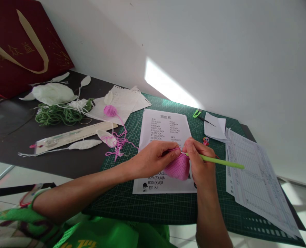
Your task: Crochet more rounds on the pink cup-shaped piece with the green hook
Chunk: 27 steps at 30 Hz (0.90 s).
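My left hand (153, 159) pinches the top edge of a pink crocheted piece (178, 167), fingers closed on it. My right hand (199, 162) grips a light green crochet hook (220, 162) whose tip meets the pink piece between the two hands. Both hands hover over a printed pattern sheet (165, 127) lying on a green cutting mat (153, 203). A strand of pink yarn runs left from the work to a small pink yarn ball (110, 110).
Left of the mat lie a ruler (75, 136), white crocheted leaves (85, 144), green yarn (57, 115) and white fabric. A dark red bag (15, 44) stands at the back left. A green snipper (197, 113), small colored markers (206, 140) and paper tables (256, 179) sit right.
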Each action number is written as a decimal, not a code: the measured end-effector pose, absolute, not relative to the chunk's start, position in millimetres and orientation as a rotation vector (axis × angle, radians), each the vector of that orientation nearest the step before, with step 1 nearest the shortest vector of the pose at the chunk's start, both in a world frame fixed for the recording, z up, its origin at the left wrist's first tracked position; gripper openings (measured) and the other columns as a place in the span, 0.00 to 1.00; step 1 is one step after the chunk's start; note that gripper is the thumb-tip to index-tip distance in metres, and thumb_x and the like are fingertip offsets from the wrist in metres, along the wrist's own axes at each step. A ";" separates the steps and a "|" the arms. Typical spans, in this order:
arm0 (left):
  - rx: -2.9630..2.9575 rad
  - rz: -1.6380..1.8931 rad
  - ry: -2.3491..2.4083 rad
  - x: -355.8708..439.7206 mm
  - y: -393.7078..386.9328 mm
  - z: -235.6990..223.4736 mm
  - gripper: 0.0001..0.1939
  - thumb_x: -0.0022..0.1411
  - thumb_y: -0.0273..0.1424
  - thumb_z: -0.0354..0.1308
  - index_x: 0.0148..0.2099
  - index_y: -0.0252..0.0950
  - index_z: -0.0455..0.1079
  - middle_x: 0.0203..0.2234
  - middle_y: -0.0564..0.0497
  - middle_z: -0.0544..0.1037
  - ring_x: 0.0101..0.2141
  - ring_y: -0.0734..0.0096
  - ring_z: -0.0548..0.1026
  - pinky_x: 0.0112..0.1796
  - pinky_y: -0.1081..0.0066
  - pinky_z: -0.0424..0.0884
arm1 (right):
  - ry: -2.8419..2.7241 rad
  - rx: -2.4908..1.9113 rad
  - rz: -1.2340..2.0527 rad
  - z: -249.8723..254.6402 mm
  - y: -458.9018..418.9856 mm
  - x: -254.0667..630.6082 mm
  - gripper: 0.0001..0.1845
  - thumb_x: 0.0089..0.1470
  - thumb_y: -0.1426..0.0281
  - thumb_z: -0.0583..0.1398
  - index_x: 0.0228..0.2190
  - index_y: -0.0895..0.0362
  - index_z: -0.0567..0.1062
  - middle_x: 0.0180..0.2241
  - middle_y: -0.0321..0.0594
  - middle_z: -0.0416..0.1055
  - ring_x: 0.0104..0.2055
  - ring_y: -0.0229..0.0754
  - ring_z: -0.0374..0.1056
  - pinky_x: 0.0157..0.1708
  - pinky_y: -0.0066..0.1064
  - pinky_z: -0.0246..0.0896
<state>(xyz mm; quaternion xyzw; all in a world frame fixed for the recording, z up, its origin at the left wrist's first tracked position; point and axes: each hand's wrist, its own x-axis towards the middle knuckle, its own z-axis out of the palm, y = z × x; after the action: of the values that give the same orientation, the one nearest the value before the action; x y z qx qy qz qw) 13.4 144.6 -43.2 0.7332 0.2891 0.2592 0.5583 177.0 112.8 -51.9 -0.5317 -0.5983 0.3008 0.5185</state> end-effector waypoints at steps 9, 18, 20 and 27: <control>1.720 0.642 0.687 13.3 144.0 -42.2 0.19 0.70 0.37 0.47 0.26 0.37 0.55 0.20 0.58 0.56 0.23 0.77 0.54 0.24 0.72 0.50 | -1.410 -1.267 0.748 -51.6 112.2 176.2 0.22 0.60 0.59 0.56 0.19 0.57 0.66 0.19 0.30 0.55 0.22 0.32 0.50 0.23 0.28 0.46; 1.679 0.734 0.762 10.5 147.0 -40.1 0.18 0.69 0.37 0.49 0.27 0.35 0.61 0.21 0.57 0.60 0.24 0.76 0.59 0.26 0.72 0.54 | -1.317 -1.150 1.260 -61.3 115.5 186.3 0.15 0.52 0.57 0.64 0.25 0.56 0.70 0.20 0.30 0.58 0.22 0.32 0.51 0.21 0.26 0.46; 1.683 0.774 0.786 9.7 147.2 -40.2 0.19 0.70 0.37 0.48 0.27 0.35 0.61 0.21 0.57 0.60 0.25 0.76 0.59 0.27 0.72 0.54 | -1.259 -1.118 1.351 -60.0 116.0 187.1 0.14 0.52 0.59 0.65 0.26 0.55 0.71 0.22 0.31 0.61 0.24 0.33 0.54 0.22 0.25 0.49; 1.689 0.818 0.768 7.4 147.6 -38.6 0.18 0.71 0.36 0.47 0.28 0.35 0.60 0.22 0.57 0.60 0.25 0.77 0.59 0.28 0.73 0.55 | -1.272 -1.037 1.349 -54.3 118.4 192.0 0.09 0.51 0.62 0.65 0.27 0.55 0.76 0.27 0.34 0.65 0.30 0.36 0.59 0.27 0.27 0.54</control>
<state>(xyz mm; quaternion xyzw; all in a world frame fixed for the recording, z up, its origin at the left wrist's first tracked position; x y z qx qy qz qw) 7.4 147.6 -38.6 0.7072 0.3214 0.3425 0.5284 192.0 118.4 -54.3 -0.4263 -0.5229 0.5548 0.4870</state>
